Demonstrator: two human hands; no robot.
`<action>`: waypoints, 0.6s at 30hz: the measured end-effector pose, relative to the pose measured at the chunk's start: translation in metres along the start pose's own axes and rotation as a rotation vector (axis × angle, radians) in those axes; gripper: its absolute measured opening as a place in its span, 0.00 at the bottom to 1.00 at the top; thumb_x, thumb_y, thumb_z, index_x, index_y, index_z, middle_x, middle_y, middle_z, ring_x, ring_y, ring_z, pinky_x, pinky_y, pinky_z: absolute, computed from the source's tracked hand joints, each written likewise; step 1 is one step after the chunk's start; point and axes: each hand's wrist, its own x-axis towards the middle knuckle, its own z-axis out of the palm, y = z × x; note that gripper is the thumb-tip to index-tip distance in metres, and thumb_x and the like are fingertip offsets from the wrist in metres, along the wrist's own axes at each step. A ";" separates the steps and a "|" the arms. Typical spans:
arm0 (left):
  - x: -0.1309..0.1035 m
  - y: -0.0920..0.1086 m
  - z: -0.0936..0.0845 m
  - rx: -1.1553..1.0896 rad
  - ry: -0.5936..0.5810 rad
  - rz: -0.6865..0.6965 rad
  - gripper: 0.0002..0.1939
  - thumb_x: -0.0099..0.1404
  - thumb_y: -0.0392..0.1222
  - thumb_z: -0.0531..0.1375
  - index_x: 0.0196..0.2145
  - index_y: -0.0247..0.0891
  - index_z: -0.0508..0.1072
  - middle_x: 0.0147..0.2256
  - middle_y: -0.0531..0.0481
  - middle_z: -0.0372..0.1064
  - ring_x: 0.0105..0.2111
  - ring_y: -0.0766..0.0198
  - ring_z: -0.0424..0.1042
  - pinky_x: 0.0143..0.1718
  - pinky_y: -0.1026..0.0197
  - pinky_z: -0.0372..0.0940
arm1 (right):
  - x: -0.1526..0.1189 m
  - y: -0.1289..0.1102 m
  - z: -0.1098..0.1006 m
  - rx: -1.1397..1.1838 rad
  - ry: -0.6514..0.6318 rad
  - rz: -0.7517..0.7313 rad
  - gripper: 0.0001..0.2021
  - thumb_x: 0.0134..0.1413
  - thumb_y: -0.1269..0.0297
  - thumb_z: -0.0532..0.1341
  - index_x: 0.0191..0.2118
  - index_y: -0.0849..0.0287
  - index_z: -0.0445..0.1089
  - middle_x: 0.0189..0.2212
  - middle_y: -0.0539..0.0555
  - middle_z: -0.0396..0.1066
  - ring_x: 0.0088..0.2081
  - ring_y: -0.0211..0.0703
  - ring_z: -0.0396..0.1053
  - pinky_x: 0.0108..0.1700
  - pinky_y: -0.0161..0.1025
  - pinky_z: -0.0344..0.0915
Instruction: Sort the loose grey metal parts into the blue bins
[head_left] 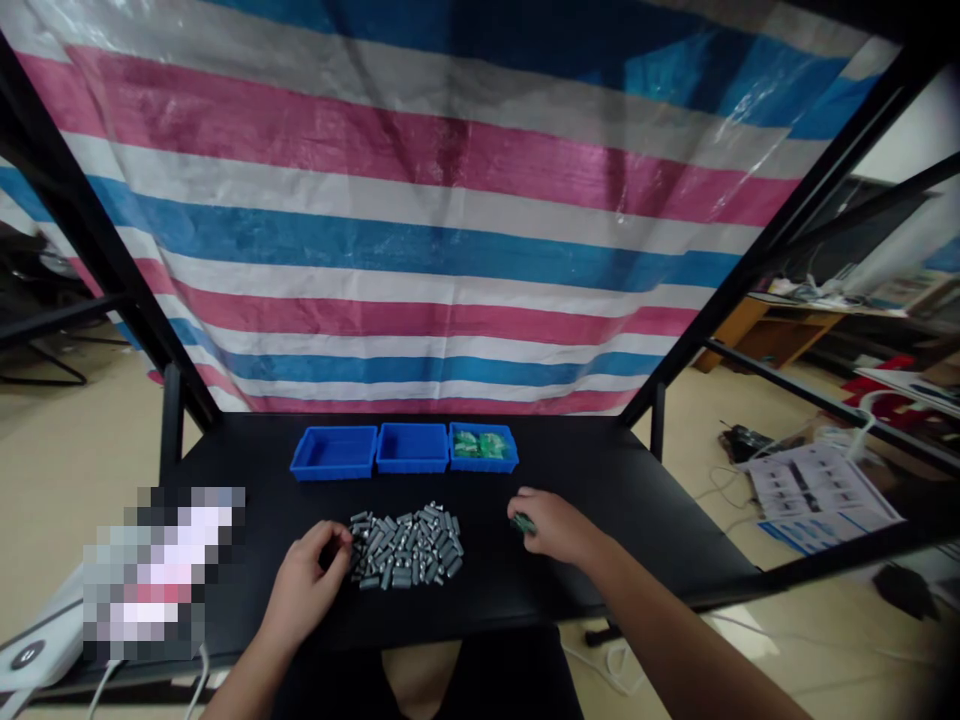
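A pile of small grey cylindrical pieces (407, 548) lies on the black table (480, 610). At the pile's left edge is my left hand (319, 570), its thumb and fingers curled together; what they hold, if anything, is too small to name. My right hand (551, 525), to the right of the pile, is closed around a small green item (523, 522). Behind the pile three blue trays stand in a row. The left tray (334, 468) and the middle tray (412, 465) show bare bottoms. Green packets (491, 446) lie in the right tray (484, 466).
A striped plastic sheet (450, 240) hangs behind the table between black frame posts (750, 255). A blurred-out, pixelated object (169, 570) and a white device (45, 640) with cables are at the left. Papers (817, 495) lie beyond the table's right side.
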 end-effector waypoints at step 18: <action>-0.002 0.004 0.000 -0.055 0.019 -0.012 0.11 0.70 0.49 0.54 0.37 0.41 0.71 0.35 0.49 0.74 0.37 0.58 0.73 0.41 0.60 0.66 | 0.132 -0.002 0.005 -0.001 0.231 -0.022 0.18 0.66 0.60 0.55 0.58 0.53 0.71 0.57 0.58 0.70 0.57 0.52 0.68 0.66 0.57 0.53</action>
